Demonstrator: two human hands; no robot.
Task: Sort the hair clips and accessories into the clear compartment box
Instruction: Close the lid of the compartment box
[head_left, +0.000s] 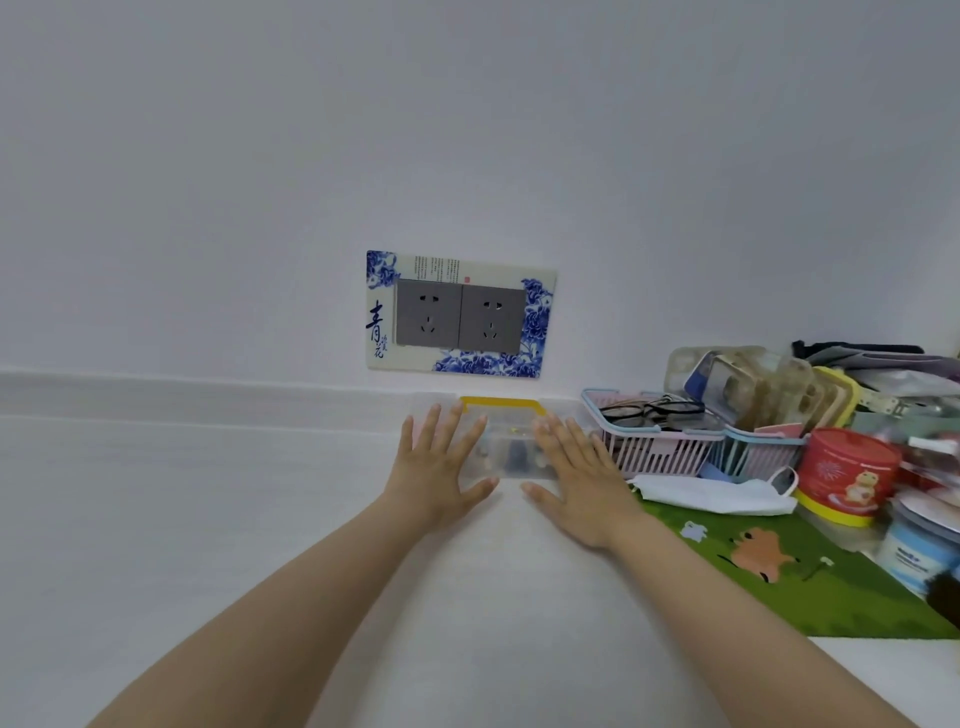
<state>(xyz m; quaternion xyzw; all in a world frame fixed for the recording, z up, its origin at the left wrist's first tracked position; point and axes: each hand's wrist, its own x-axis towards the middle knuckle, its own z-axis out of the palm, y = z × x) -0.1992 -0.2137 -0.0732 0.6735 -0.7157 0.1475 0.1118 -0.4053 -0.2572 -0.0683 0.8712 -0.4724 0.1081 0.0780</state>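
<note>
Both hands lay flat w/ fingers spread, gripping nothing: left hand (435, 467) & right hand (581, 483) atop clear compartment box (511, 447) by wall

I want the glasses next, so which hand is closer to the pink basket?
The right hand. It lies flat on the clear box, just beside the pink basket. The left hand lies on the box's far side, farther away.

Home: cluttered tabletop (208, 519), decorated socket (460, 314)
</note>
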